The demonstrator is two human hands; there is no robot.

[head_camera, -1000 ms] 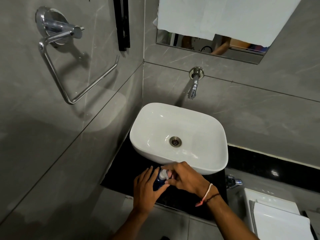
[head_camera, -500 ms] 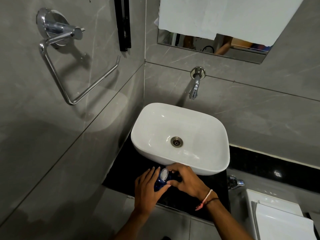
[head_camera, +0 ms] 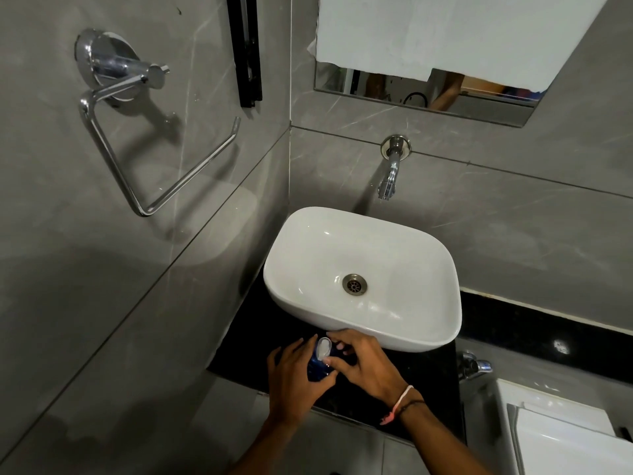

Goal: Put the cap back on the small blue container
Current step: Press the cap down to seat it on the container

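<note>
**Gripping a small blue container at the front of the bench**

Reaching in from the lower edge, the left hand [head_camera: 294, 382] comes up at a slight rightward slant, palm turned toward the right, its fingers spread and curled round the near left side of the small blue container [head_camera: 317, 370]. The thumb lies low against the container's front. The container sits just above the black bench [head_camera: 435, 389], right in front of the white basin [head_camera: 363, 279] and below its front rim; whether its base touches the bench cannot be told, as the hands hide it. Its long axis tilts, the top leaning away from the person toward the basin, so the white cap [head_camera: 323, 348] faces up and forward. The cap is at the container's top, but whether it is fully seated cannot be made out. The right hand [head_camera: 363, 365] enters from the lower right, forearm slanting up to the left, a thread band [head_camera: 399, 404] on the wrist. Its fingers bend over the container's top from the right, fingertips pinched close beside the cap, thumb touching just below it.
</note>
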